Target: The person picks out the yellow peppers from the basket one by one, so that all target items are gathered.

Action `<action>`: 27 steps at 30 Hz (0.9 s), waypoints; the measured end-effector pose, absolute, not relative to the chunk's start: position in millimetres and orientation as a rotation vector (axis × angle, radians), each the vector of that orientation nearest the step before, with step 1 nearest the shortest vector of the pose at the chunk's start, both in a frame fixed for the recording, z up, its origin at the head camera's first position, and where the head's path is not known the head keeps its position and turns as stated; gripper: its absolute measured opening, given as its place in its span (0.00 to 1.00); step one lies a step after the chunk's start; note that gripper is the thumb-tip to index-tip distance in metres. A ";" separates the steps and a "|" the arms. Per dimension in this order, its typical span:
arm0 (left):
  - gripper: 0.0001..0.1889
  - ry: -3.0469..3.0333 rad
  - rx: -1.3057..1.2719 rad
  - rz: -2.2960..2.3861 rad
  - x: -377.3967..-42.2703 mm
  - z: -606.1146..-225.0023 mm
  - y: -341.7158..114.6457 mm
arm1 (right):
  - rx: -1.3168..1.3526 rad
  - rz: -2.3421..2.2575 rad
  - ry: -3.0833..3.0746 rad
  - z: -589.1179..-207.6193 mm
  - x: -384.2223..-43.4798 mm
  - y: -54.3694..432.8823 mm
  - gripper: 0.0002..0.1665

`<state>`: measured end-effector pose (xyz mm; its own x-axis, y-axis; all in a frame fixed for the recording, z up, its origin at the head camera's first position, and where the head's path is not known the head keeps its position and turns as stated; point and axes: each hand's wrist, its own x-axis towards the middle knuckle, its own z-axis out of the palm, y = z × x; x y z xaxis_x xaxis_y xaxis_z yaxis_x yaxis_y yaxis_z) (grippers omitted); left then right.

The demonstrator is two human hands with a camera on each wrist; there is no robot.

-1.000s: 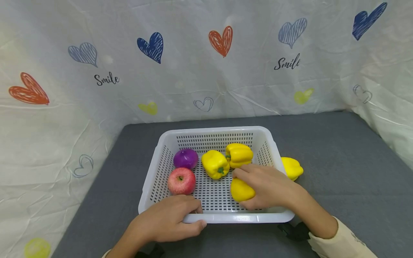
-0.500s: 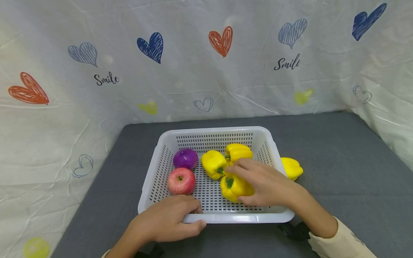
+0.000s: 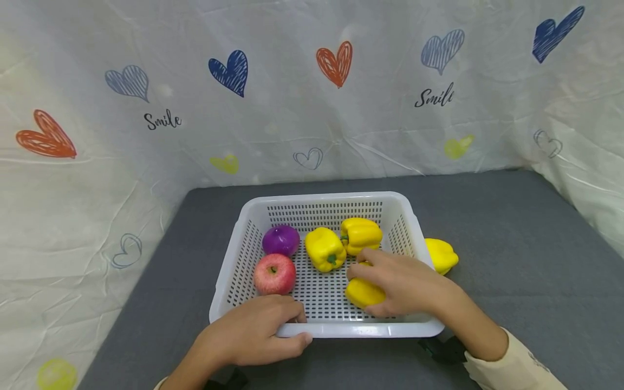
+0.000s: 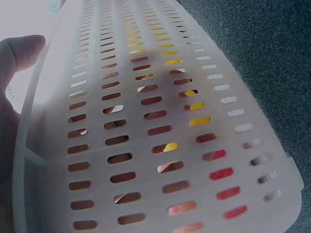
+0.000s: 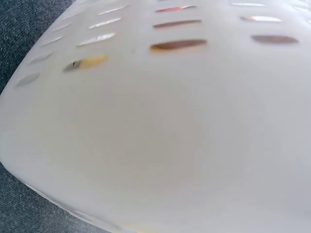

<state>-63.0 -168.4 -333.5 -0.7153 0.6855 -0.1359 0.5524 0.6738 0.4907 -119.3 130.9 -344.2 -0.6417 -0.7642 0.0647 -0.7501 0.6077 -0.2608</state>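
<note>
My left hand [image 3: 263,327] grips the near rim of a white plastic basket [image 3: 370,329], with the thumb outside and the fingers over the inside. Inside the basket's near right part, my right hand [image 3: 407,281] curls its fingers and thumb round a yellow bell pepper [image 3: 362,292], partly hiding it. Two more yellow peppers lie just beyond: one [image 3: 324,249] near the middle, another [image 3: 362,233] at the back. In the left wrist view the slotted basket wall [image 4: 160,131] fills most of the picture. Only blurred basket wall [image 5: 146,126] shows large in the right wrist view.
A red apple [image 3: 274,274] and a round purple vegetable [image 3: 281,240] lie in the basket's left side. Outside its right wall, another yellow pepper [image 3: 441,255] rests on the dark grey tablecloth [image 3: 512,244]. A white sheet with printed hearts [image 3: 273,119] hangs behind.
The pepper under my right hand has turned: its green stem faced up half a second ago and is now hidden by the fingers. My left hand and the basket stay put.
</note>
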 end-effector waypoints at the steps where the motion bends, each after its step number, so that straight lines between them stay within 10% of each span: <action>1: 0.11 2.583 0.987 0.610 -63.0 -333.7 -168.6 | -1.306 -0.416 2.764 -343.8 -119.4 130.9 0.30; 27: 0.11 2.583 0.987 0.619 -61.7 -332.0 -168.1 | -1.259 -0.706 2.744 -318.9 -120.2 149.5 0.40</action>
<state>-61.7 -168.1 -332.0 -0.7158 0.6865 -0.1277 0.5542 0.6697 0.4944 -120.2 149.5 -318.9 -0.6694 -0.7279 0.1486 -0.7093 0.5667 -0.4193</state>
